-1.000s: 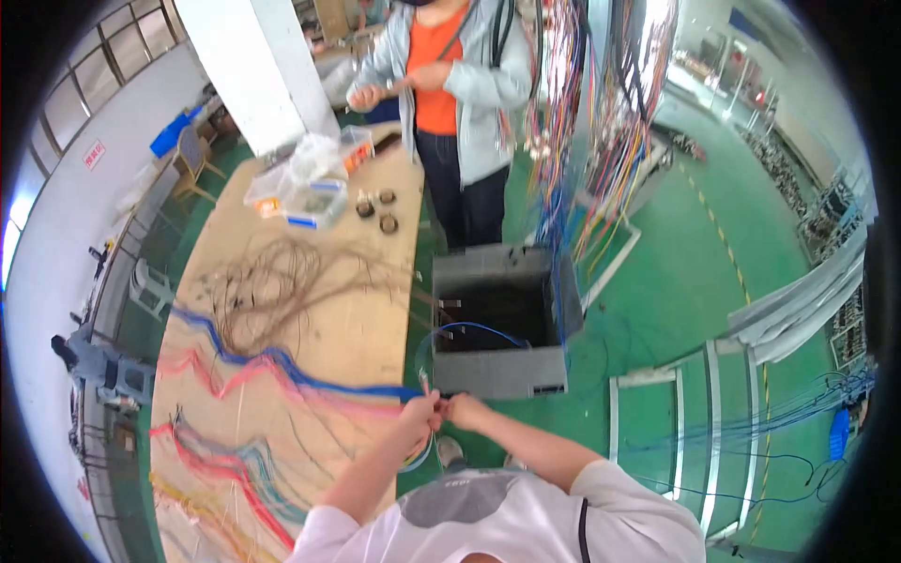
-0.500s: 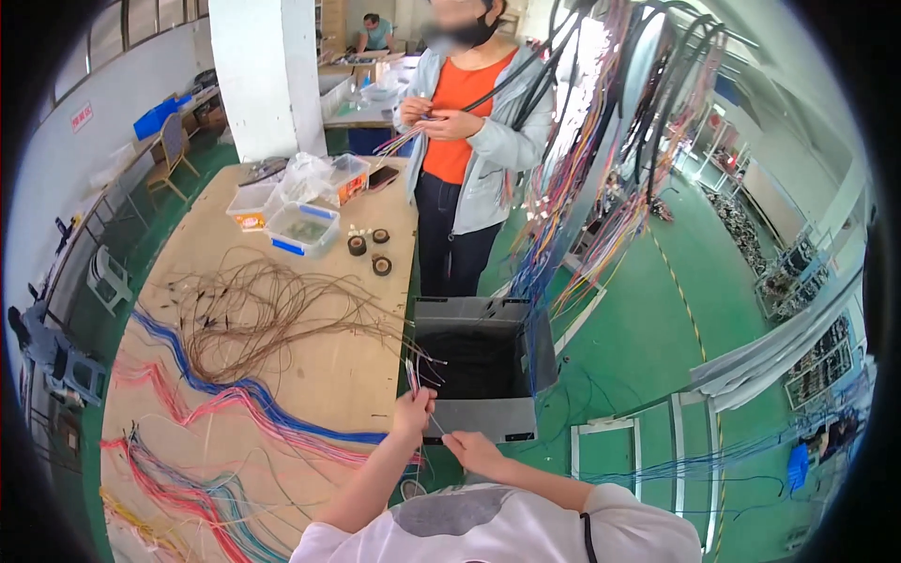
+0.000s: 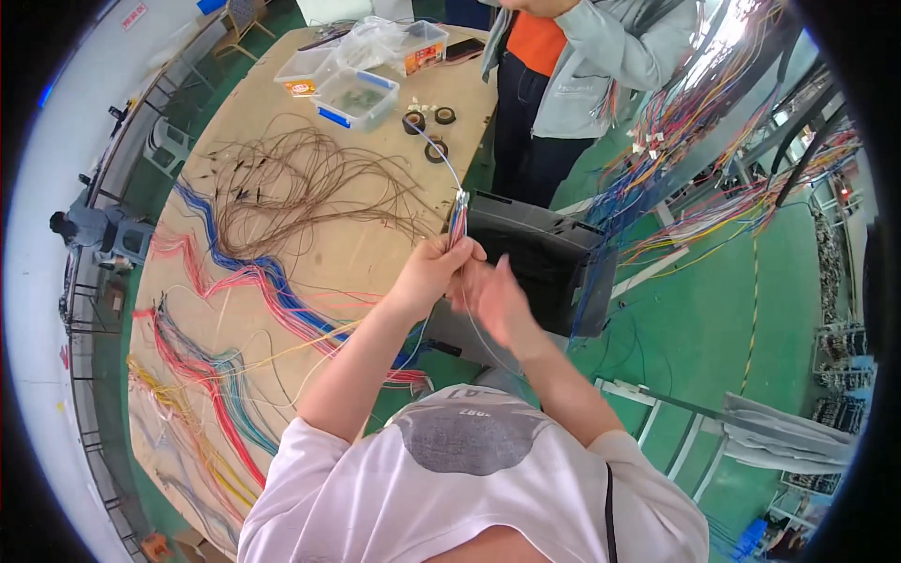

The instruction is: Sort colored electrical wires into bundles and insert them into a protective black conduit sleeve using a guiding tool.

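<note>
My left hand is closed around a small bundle of thin coloured wires. The wires' white-tipped ends point up and away from me, and one pale wire arcs from them toward the tape rolls. My right hand is close beside the left one, blurred by motion; its thumb stands apart from the stretched fingers, and I see nothing held in it. Loose pale wire hangs below the hands. Beneath and beyond them stands a grey box with a dark inside, against the table's right edge.
The wooden table carries brown wires, a blue wire bundle, red and yellow wires, black tape rolls and clear plastic bins. A person in a grey jacket stands beyond the box. Coloured wires hang at right.
My view has tilted down and shifted, so the table sits higher. The right hand has come up beside the left, which still grips the wires. The other person's hands are now out of view.
</note>
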`<state>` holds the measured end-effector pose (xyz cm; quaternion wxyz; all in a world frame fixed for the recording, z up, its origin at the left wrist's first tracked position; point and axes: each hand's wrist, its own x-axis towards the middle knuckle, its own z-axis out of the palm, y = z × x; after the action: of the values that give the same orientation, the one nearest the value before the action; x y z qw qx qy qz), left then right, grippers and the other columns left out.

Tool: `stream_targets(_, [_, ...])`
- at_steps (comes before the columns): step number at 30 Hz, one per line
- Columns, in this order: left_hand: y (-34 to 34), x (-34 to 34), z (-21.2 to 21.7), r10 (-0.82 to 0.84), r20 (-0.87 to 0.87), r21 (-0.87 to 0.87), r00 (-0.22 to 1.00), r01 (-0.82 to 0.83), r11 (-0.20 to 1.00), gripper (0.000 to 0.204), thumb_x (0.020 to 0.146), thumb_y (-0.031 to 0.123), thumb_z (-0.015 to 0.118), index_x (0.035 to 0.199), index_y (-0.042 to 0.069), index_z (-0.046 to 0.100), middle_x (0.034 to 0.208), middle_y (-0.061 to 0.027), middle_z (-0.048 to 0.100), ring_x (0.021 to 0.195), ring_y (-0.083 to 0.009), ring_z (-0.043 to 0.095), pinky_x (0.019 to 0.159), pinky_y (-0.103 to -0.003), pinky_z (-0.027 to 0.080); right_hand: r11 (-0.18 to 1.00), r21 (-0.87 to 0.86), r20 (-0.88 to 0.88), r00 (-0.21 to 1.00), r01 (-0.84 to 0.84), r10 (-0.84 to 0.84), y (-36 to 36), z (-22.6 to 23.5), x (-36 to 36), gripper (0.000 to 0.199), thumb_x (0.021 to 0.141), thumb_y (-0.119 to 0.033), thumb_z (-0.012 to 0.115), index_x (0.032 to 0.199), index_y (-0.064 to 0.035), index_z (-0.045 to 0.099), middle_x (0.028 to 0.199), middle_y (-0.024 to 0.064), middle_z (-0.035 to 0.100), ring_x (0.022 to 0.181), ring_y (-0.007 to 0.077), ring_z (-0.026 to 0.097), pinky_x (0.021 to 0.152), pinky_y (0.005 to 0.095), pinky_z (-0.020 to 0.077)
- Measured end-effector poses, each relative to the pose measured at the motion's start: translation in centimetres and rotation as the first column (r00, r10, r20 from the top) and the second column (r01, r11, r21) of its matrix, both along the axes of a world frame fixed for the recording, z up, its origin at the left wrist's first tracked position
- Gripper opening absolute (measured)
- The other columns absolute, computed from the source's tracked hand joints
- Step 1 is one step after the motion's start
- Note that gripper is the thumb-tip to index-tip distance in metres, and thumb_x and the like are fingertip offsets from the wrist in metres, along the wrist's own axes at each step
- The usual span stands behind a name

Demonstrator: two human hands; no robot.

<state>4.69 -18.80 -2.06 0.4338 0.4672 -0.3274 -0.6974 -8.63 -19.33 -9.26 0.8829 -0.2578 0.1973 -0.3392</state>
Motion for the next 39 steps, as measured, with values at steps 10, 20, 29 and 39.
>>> stream_targets(10, [0.3,-1.6,-2.9,0.036,0.102,0.205,0.994,-0.056,0.977,0.027,0.087,0.024,0.04,0.094,0.002,0.053,0.065,-0.0008,0.05,0.045,-0.0032,0.03,0.04,-0.016,0.022,0.911,-0.172,-0.38,0.828,0.374,-0.412,-10.0,2.7,-2.1,0.021,0.085,-0.019,0.043,0.081,-0.0002,0.052,0.059,0.0062,0.053,0.045,0.0134,0.049,0.043,0.0246,0.0414])
stream_targets(20, [-2.4,-1.5,-5.1,0.261,0.257,0.385,0.93,-0.346,0.855,0.024,0.087,0.026,0.041,0.084,0.006,0.053,0.057,0.0033,0.041,0.046,-0.0028,0.03,0.041,-0.017,0.023,0.971,-0.035,-0.558,0.811,-0.235,0.176,-0.6,-2.3,-1.2,0.032,0.086,-0.03,0.041,0.078,-0.0016,0.054,0.053,0.0051,0.052,0.044,0.0106,0.047,0.039,0.0249,0.0354])
stream_targets(29, [-0.5,-4.8,-10.5,0.151,0.074,0.656,0.986,-0.162,0.737,0.031,0.088,0.02,0.032,0.062,0.005,0.038,0.046,-0.0005,0.032,0.043,-0.0111,0.037,0.038,-0.025,0.025,0.689,0.085,-0.978,-0.192,-0.72,-0.079,-3.2,-40.2,-16.3,0.021,0.073,-0.016,0.046,0.077,-0.002,0.06,0.081,0.017,0.059,0.076,0.0282,0.059,0.064,0.0364,0.0483])
stream_targets(39, [-1.2,-2.4,-14.1,0.237,0.068,0.602,0.969,-0.229,0.765,0.06,0.082,0.058,0.02,0.066,0.003,0.037,0.05,-0.0093,0.038,0.036,-0.0166,0.028,0.032,-0.03,0.022,0.756,0.345,-0.891,-0.447,-0.557,0.078,-9.7,-60.1,-12.9,0.039,0.082,-0.014,0.044,0.12,-0.0101,0.038,0.115,0.0127,0.045,0.102,0.0305,0.045,0.08,0.045,0.0403])
